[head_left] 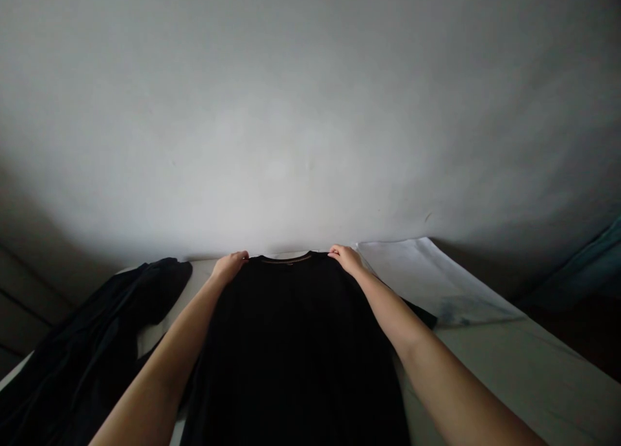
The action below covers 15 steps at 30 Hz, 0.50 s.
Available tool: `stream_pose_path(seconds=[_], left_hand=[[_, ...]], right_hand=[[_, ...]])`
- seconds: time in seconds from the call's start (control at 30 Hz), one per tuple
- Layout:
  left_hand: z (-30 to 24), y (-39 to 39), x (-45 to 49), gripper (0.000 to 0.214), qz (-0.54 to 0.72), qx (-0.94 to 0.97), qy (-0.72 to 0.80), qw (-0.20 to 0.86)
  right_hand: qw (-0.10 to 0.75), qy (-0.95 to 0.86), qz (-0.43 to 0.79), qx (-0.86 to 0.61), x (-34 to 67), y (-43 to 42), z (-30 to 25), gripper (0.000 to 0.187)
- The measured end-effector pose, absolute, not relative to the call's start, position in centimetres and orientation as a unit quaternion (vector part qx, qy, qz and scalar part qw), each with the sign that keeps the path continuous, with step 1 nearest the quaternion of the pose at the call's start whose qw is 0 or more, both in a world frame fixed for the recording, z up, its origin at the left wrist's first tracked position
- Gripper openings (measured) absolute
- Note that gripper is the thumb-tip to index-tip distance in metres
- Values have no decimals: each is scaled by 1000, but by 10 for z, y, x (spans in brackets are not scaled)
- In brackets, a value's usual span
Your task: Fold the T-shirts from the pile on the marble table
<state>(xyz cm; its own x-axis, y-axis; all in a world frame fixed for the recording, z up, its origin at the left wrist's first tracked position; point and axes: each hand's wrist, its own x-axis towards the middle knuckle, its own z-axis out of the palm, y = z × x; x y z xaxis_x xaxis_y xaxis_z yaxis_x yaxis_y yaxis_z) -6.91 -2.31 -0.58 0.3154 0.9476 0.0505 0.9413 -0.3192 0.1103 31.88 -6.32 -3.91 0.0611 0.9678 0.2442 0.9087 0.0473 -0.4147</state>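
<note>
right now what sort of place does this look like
Probably a home, perhaps a bedroom: a plain white wall, a pale cloth-covered surface that may be a bed, and a black shirt held by the left hand and right hand.

Shirt in the middle, wall behind it.

From here I see the shirt (291, 355) lying on the surface (524, 381), another garment (92, 342) to its left, a white cloth (431, 278) just to its right, and the wall (310, 123) beyond.
</note>
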Motion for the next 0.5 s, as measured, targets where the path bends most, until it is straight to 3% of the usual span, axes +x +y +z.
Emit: stream_pose_path(seconds=[0.27,0.5], left_hand=[[-20,-2,-63,30,117,797,592,-10],[-38,8,-67,28,54,815,576,-31]], right_hand=[[231,-678,20,-698,317,-41,-52,16],[209,-690,18,-693,320,-37,-58,9]])
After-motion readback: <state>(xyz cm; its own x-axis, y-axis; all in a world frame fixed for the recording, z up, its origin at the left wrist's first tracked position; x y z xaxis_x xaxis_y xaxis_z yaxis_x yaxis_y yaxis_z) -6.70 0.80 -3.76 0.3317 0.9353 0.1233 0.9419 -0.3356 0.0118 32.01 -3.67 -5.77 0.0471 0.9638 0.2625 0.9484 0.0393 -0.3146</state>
